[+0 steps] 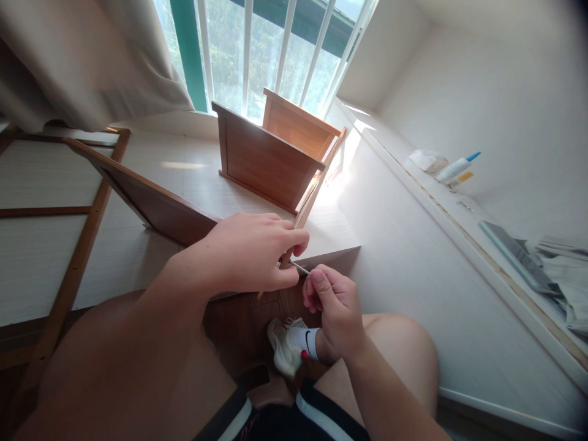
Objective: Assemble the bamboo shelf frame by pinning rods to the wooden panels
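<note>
My left hand (250, 254) is closed around the near end of a narrow wooden rail (315, 199). Fingers and thumb press on it from both sides. In my right hand (337, 303) I pinch a thin metal hex key (301, 268); its far tip meets the rail between my left fingers, and its grip end is hidden. A brown wooden panel (271, 162) joins the rail farther up, with a second panel (296, 125) behind it. Another dark brown panel (151, 199) slants down toward my left wrist, partly covered by it.
A wooden frame (87, 245) stands at the left below a curtain (92, 61). Along the right runs a white ledge (413, 196) bearing a tube with a blue tip (454, 168), a phone-like flat device (517, 257) and crumpled paper (567, 275). A barred window (266, 55) is ahead.
</note>
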`<state>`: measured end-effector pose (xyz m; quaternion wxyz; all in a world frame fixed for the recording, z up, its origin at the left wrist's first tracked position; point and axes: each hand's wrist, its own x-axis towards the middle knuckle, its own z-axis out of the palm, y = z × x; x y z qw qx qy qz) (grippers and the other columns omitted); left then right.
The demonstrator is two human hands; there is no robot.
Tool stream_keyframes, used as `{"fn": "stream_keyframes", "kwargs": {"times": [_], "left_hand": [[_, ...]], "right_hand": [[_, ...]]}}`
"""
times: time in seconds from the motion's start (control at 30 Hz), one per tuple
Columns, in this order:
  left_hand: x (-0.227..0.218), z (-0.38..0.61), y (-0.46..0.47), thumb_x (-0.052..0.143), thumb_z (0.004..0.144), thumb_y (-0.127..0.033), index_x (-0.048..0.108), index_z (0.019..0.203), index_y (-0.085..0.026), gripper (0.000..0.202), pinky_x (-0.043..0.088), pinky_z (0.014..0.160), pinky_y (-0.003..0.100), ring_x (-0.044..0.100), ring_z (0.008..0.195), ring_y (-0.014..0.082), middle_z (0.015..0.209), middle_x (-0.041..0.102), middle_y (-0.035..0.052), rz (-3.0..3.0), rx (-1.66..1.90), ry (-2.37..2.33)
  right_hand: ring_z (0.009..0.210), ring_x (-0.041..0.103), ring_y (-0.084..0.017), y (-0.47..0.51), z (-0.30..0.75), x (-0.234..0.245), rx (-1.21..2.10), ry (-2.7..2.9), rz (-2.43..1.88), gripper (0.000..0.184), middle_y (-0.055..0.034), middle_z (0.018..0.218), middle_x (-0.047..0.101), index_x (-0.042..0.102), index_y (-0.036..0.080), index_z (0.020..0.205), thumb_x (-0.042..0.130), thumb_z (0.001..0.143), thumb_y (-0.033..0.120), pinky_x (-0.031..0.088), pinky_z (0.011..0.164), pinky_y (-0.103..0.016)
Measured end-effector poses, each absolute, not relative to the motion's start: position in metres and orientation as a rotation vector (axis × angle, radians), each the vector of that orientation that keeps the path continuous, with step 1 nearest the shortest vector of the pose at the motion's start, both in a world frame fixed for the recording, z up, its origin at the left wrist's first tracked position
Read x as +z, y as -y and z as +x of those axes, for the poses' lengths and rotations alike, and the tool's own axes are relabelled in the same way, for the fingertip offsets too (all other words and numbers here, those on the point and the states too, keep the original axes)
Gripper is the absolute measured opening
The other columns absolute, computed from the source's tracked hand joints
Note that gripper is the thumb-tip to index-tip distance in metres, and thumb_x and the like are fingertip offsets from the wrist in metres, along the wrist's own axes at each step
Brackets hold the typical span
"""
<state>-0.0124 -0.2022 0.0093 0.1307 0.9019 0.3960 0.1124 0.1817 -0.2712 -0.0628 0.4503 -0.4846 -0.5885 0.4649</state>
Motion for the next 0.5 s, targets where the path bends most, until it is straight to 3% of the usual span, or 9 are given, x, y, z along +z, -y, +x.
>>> {"fn": "stream_keyframes", "kwargs": {"times": [0.33, 0.5], "left_hand": [[0.010, -0.013, 0.203, 0.055, 0.079, -0.042, 0.059, 0.085, -0.029, 0.015, 0.025, 0.057, 0.031, 0.056, 0.074, 0.0183, 0.077, 0.063, -0.0027, 2.620, 0.333, -1.158], [0.010, -0.013, 0.203, 0.054, 0.081, -0.043, 0.059, 0.085, -0.028, 0.016, 0.025, 0.056, 0.031, 0.056, 0.074, 0.0184, 0.077, 0.064, -0.0023, 2.622, 0.345, -1.156]], "right_hand": [[0.063, 0.044, -0.013, 0.262, 0.195, -0.063, 0.517, 1.938, -1.101, 0.021, 0.0004, 0.070, 0.050, 0.055, 0.019, 0.078, 0.051, 0.098, 0.021, 0.033, 0.061, -0.028], [0.063, 0.045, -0.013, 0.261, 0.195, -0.058, 0.478, 1.955, -1.111, 0.020, -0.0004, 0.070, 0.051, 0.056, 0.019, 0.079, 0.051, 0.098, 0.021, 0.033, 0.061, -0.029]]}}
